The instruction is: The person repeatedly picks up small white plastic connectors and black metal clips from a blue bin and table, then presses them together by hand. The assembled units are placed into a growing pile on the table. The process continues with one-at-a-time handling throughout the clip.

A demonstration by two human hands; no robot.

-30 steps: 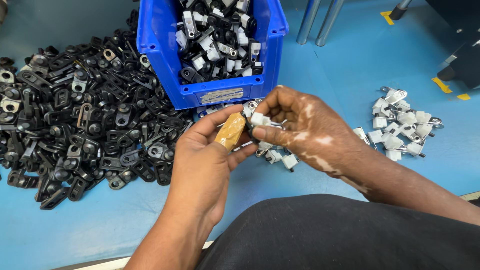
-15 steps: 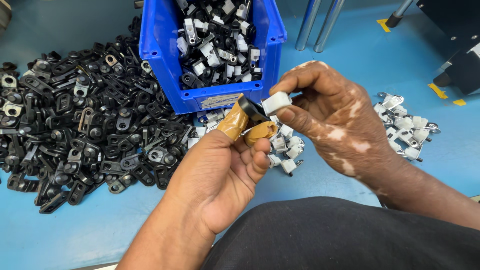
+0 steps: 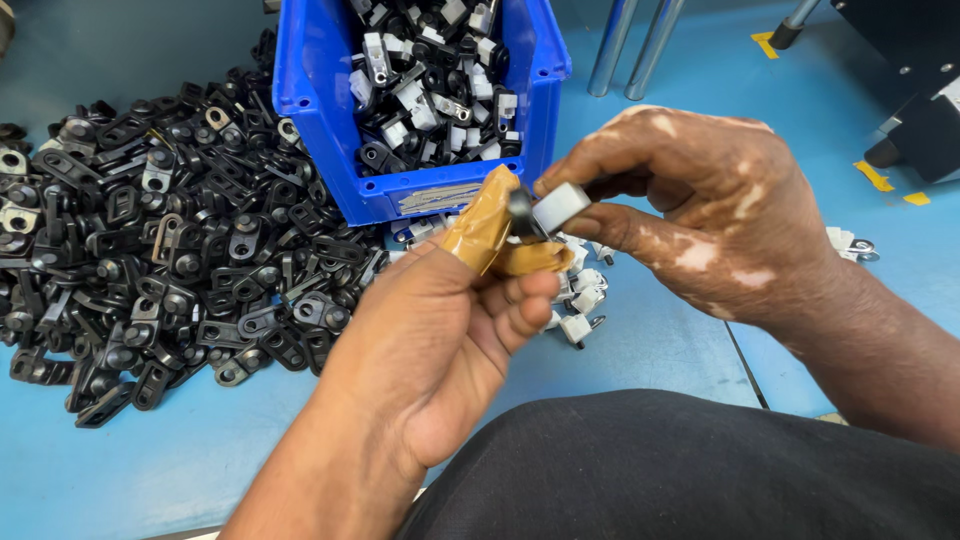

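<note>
My left hand (image 3: 440,330) is raised at the centre, its thumb and forefinger wrapped in tan finger covers, pinching a small black plastic piece (image 3: 522,212). My right hand (image 3: 700,215) comes in from the right and grips a small white plastic clip (image 3: 560,205) against that black piece. The two parts touch between my fingertips, just in front of the blue bin (image 3: 330,160).
The blue bin holds several joined black-and-white parts (image 3: 430,80). A large heap of black parts (image 3: 150,240) covers the blue table on the left. A few white clips (image 3: 580,300) lie under my hands, and more (image 3: 850,245) lie to the right. Two metal poles (image 3: 630,45) stand behind.
Both hands have lifted off the table toward the camera. The white clip taken from the small pile is now pressed against the black piece.
</note>
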